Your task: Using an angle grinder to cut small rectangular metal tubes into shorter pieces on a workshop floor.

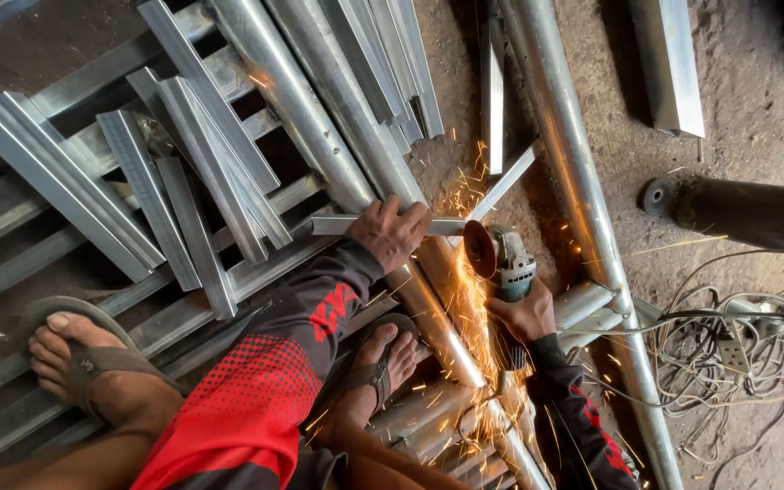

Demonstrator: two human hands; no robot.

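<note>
Two hands on the cut, sparks flying.
Your left hand [392,231] presses flat, fingers curled, on the strip [347,224] lying across the pipe [319,136]; just right of the pipe, your right hand [524,313] grips the grinder [501,259], its disc at the strip's end.

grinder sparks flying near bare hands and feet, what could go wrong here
1. The left hand pins the metal strip right beside the spinning disc; a slip or kickback could cut bare fingers.
2. Sparks shower toward the foot in an open sandal, so burns seem likely.
3. The grinder is held only in the right hand, with loose cables lying nearby on the ground, which could snag or trip.
</note>
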